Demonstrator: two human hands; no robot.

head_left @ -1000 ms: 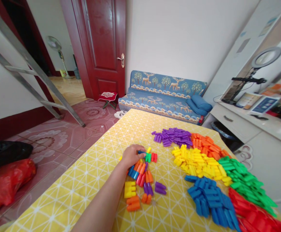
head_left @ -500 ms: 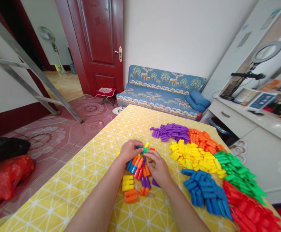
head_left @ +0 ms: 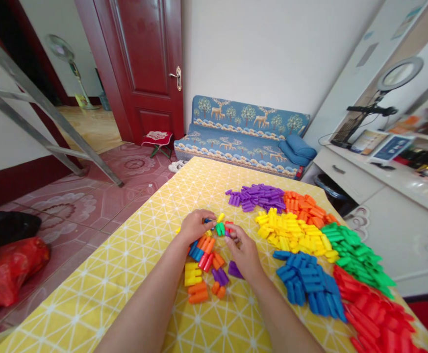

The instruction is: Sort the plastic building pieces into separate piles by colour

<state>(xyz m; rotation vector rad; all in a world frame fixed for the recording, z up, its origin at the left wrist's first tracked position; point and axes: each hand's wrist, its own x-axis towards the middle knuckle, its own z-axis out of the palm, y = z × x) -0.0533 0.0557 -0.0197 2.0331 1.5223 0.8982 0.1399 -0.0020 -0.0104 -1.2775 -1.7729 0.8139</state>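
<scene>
Mixed plastic building blocks lie in a small loose group in front of me. My left hand (head_left: 196, 227) is closed at the far side of this group, thumb and fingers pinching a blue block (head_left: 209, 221). My right hand (head_left: 246, 251) has its thumb and forefinger at a red block (head_left: 229, 225), with a bit of purple below it. Between the hands are a green block (head_left: 220, 229) and a yellow block (head_left: 221, 216). Nearer me lie orange blocks (head_left: 198, 292), yellow blocks (head_left: 192, 273), red blocks (head_left: 206, 262) and purple blocks (head_left: 220, 276). My left fingers hide part of the group.
Sorted piles stand on the right of the yellow patterned tablecloth (head_left: 125, 284): purple (head_left: 260, 197), orange (head_left: 305, 208), yellow (head_left: 294, 233), green (head_left: 359, 255), blue (head_left: 311, 282) and red (head_left: 377, 309). Beyond are a blue sofa (head_left: 236, 142) and a ladder (head_left: 52, 122).
My hands have drawn slightly apart, showing more of the green block between them. The purple blocks near my right hand have turned. The whole view has shifted a little.
</scene>
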